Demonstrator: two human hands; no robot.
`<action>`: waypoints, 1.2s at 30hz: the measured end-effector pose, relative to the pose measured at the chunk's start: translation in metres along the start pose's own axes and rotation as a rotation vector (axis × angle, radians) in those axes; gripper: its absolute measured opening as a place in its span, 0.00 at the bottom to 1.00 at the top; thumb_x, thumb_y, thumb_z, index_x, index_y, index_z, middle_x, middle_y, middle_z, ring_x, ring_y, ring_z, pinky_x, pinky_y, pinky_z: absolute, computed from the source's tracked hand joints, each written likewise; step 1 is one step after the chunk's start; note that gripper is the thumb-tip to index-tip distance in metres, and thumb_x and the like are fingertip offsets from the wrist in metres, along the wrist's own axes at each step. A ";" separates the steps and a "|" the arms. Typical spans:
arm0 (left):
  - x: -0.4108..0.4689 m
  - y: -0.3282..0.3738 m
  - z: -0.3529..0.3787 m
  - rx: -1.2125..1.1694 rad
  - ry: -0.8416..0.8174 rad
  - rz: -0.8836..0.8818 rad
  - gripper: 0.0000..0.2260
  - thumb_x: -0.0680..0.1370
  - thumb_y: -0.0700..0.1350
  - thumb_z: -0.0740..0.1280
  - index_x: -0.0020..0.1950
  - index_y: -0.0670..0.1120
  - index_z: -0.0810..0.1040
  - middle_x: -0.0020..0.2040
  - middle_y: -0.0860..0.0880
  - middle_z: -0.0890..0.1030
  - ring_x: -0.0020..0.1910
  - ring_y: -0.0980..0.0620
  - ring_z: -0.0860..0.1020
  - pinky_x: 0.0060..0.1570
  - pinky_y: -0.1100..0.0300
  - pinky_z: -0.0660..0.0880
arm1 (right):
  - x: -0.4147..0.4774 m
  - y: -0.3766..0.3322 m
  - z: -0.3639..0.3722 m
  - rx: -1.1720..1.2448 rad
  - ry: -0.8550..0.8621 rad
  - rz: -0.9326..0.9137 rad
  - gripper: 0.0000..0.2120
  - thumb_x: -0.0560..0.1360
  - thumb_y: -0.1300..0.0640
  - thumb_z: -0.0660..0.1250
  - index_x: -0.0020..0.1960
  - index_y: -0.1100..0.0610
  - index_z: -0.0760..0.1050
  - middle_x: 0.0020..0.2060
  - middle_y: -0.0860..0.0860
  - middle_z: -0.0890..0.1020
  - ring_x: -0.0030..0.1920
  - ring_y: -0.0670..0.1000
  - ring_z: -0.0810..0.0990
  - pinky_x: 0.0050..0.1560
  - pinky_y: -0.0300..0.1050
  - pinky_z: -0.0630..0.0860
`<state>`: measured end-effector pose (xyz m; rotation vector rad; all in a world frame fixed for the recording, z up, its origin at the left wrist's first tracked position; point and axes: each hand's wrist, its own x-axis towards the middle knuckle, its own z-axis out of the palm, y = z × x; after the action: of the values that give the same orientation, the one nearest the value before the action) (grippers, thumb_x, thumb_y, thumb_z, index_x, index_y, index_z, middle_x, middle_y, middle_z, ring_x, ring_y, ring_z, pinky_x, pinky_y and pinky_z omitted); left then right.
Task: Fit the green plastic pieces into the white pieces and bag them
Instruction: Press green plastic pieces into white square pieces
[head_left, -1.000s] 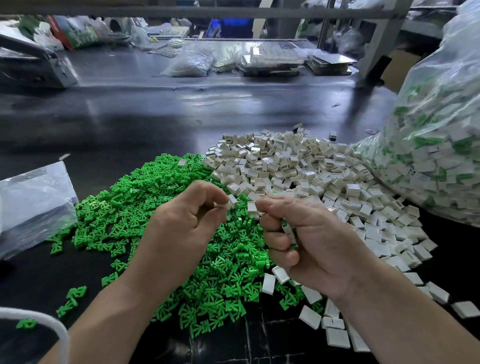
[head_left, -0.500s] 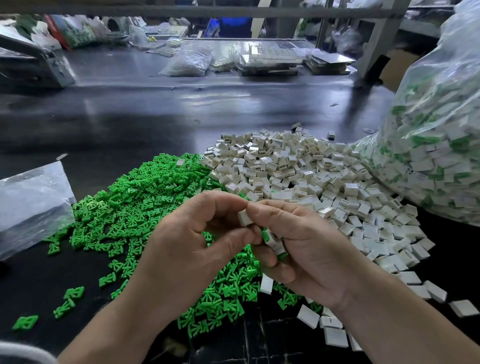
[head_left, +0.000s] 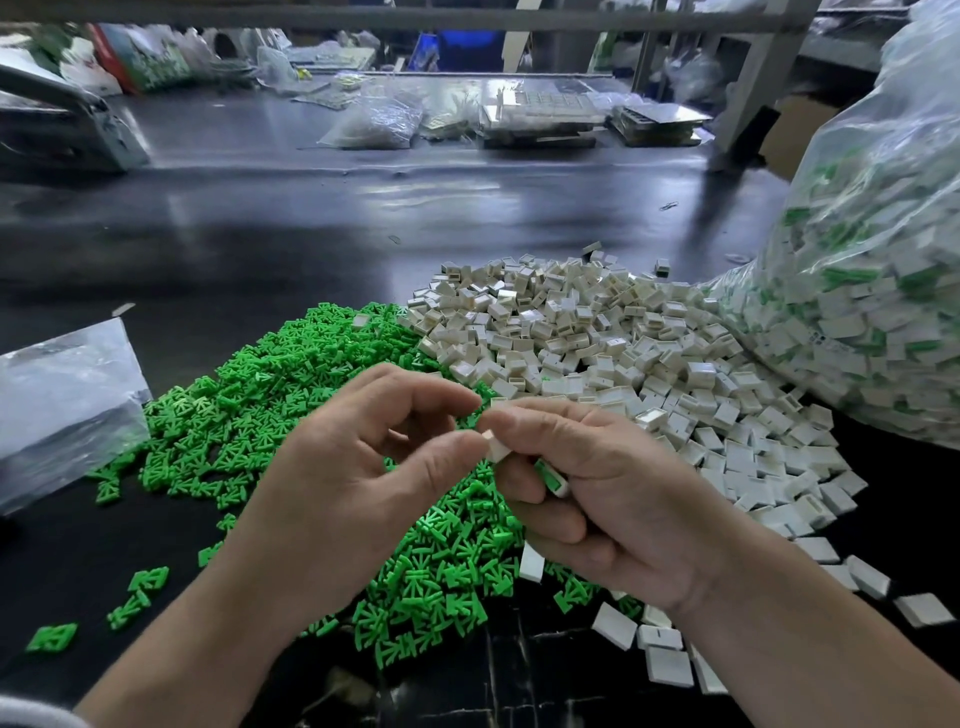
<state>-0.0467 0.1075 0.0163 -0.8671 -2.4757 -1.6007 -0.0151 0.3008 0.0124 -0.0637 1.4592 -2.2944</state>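
Observation:
A heap of green plastic pieces (head_left: 291, 410) covers the black table at centre left. Beside it, to the right, lies a heap of white pieces (head_left: 613, 343). Above the green heap my right hand (head_left: 602, 499) pinches a white piece (head_left: 496, 448) between thumb and forefinger. Its curled lower fingers hold an assembled white piece with a green end (head_left: 551, 477). My left hand (head_left: 353, 478) meets it, its thumb and forefinger tips touching the same white piece. A big clear bag of assembled pieces (head_left: 872, 291) bulges at the right.
A flat clear plastic bag (head_left: 62, 400) lies at the left edge. Loose green pieces (head_left: 135, 603) and white pieces (head_left: 670, 660) are scattered near the front. Across the dark table stand bags and trays (head_left: 540, 117), a machine (head_left: 57, 130) and a grey post (head_left: 753, 83).
The hands came together from apart. My left hand rose and opened its fingers toward the right hand, which now shows a white piece at its fingertips.

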 end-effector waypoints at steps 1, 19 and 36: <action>0.000 -0.004 -0.004 0.140 0.029 -0.022 0.13 0.74 0.63 0.69 0.55 0.60 0.80 0.45 0.57 0.80 0.42 0.59 0.79 0.38 0.72 0.74 | 0.001 -0.001 -0.002 0.045 0.025 -0.011 0.04 0.76 0.56 0.69 0.45 0.55 0.80 0.31 0.51 0.75 0.21 0.43 0.69 0.17 0.33 0.64; 0.005 -0.029 0.005 0.729 -0.151 -0.120 0.02 0.77 0.53 0.68 0.47 0.58 0.76 0.47 0.60 0.73 0.48 0.58 0.72 0.47 0.60 0.69 | 0.008 -0.004 -0.013 0.331 0.262 0.045 0.06 0.67 0.61 0.72 0.44 0.57 0.85 0.36 0.54 0.80 0.29 0.48 0.77 0.21 0.36 0.73; 0.011 -0.019 0.004 -0.827 0.051 -0.544 0.05 0.69 0.41 0.70 0.44 0.44 0.82 0.45 0.36 0.84 0.40 0.43 0.85 0.31 0.58 0.80 | 0.003 0.002 -0.002 -0.113 0.207 -0.057 0.07 0.76 0.54 0.71 0.39 0.50 0.82 0.32 0.51 0.76 0.25 0.47 0.69 0.20 0.36 0.65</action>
<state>-0.0642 0.1096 0.0030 -0.1399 -2.0743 -2.8651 -0.0183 0.3009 0.0093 0.1032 1.7101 -2.3190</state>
